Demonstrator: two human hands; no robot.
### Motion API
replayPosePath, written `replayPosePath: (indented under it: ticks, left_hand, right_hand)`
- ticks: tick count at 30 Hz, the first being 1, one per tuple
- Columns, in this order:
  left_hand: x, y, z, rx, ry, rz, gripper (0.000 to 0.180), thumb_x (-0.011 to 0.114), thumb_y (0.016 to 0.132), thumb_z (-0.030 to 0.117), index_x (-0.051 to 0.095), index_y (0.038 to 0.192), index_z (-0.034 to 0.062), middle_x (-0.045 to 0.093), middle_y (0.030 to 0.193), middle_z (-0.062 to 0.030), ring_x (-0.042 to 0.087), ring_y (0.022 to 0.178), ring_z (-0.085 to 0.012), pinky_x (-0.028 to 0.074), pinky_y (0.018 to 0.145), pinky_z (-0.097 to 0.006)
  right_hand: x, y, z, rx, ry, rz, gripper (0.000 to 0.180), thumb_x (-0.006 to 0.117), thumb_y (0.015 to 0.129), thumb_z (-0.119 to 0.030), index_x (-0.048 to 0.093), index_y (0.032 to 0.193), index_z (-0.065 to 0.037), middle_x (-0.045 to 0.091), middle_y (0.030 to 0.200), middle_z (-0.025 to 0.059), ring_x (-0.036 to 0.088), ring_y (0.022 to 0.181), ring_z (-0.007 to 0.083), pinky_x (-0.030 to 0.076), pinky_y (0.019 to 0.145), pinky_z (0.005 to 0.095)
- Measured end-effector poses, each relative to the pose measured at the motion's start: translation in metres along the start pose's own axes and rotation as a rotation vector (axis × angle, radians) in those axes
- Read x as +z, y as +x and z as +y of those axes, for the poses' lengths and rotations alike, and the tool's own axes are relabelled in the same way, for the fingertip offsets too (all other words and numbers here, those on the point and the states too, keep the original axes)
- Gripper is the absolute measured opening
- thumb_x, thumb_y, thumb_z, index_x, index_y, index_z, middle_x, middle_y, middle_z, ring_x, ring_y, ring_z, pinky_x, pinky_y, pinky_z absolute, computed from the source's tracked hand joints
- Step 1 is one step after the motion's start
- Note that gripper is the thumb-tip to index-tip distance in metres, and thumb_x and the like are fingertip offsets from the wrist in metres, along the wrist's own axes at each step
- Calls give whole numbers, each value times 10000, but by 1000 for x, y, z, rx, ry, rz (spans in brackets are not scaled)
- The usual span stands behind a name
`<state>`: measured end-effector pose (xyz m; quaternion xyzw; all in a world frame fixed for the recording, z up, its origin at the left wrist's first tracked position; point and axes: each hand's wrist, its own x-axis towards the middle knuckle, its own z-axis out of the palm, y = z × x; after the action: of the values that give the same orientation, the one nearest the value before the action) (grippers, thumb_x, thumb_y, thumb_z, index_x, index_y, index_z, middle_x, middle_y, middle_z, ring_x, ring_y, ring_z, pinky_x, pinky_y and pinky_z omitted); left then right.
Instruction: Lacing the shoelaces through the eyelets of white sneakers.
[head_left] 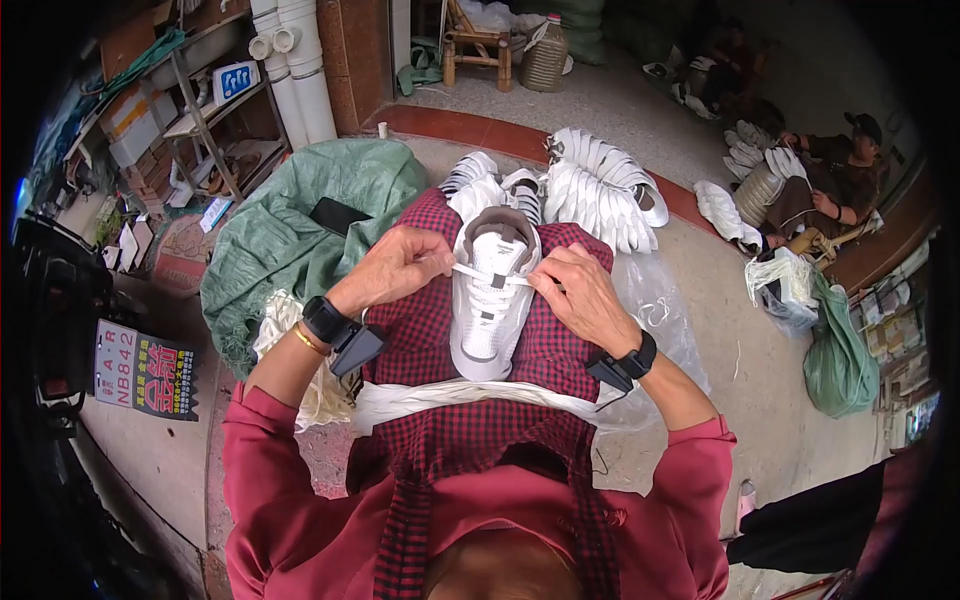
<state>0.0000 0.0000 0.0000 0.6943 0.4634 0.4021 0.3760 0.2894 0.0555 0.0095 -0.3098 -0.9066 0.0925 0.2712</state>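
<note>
A white sneaker (pixel 487 330) with a grey-brown lining lies on my lap, its toe toward me. Its white shoelace (pixel 467 270) is threaded through the eyelets, and the two ends stretch out to either side. My left hand (pixel 402 270) is closed in a pinch on one end, left of the shoe's tongue. On the other side my right hand (pixel 580 288) pinches the opposite end between thumb and fingers. Under the shoe is a red and black checked apron (pixel 405 325). Across my lap, just below the toe, runs a bundle of loose white laces (pixel 480 400).
White shoes (pixel 605 200) stand nested in rows beyond my knees. A green woven sack (pixel 285 230) with a dark flat object (pixel 338 215) on it is at the left. Clear plastic sheeting (pixel 660 310) lies at the right. Farther right, a person (pixel 840 180) sits beside more shoes.
</note>
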Motion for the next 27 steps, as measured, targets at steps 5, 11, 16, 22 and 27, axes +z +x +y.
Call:
replayPosePath:
  ticks: [5, 11, 16, 22, 27]
  left_hand:
    - [-2, -5, -12, 14, 440, 97, 120, 664, 867, 107, 667, 863, -12, 625, 727, -129, 612, 660, -263, 494, 659, -378]
    - [21, -16, 2, 321, 562, 137, 432, 678, 778, -15, 564, 1189, 56, 548, 1160, -140, 585, 903, -270, 500, 816, -369]
    - [29, -9, -16, 301, 451, 152, 410, 695, 759, -27, 564, 1138, 59, 544, 1117, -116, 595, 788, -241, 524, 684, -328]
    - [-23, -16, -26, 757, 1082, 42, 261, 708, 842, 131, 614, 1077, 67, 524, 790, -55, 597, 594, -222, 511, 526, -353]
    - [-90, -56, -10, 517, 1155, 202, 246, 691, 828, 51, 623, 1063, 73, 544, 824, -79, 605, 657, -264, 508, 574, -383]
  right_hand:
    - [1, -6, 19, -12, 155, -87, 250, 584, 942, -178, 592, 812, 36, 574, 732, 175, 566, 697, 357, 431, 647, 447]
    - [-2, -18, 13, 118, 226, -79, 187, 637, 895, -174, 598, 848, 2, 607, 760, 170, 616, 712, 357, 457, 623, 451]
    - [5, -24, 26, -85, 23, -17, 140, 655, 880, -81, 585, 996, -45, 627, 805, 118, 633, 677, 300, 506, 620, 421]
    - [-11, -38, 47, -227, -112, 30, 150, 641, 871, -31, 593, 1012, -52, 609, 818, 103, 632, 676, 299, 516, 589, 414]
    - [-77, -72, 78, -126, -297, -16, 166, 636, 863, -26, 594, 1020, -59, 617, 851, 122, 638, 741, 340, 524, 641, 420]
